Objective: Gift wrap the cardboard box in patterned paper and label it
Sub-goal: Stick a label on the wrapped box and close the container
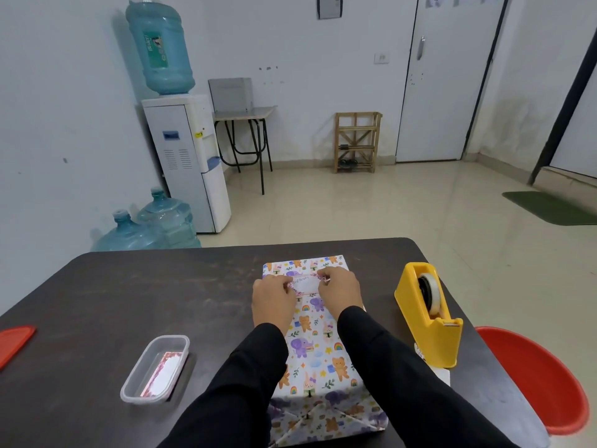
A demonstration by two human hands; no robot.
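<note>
Head, label pinched between left hand, right hand (atop box)

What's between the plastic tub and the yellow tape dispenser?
The wrapped box, left sleeve and right sleeve across it; head view.

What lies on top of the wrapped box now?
A white label with a pink border, held at both ends by the left hand and the right hand. The hands cover its ends.

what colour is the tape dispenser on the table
The tape dispenser is yellow, seen best in the head view, standing right of the wrapped box.
</note>
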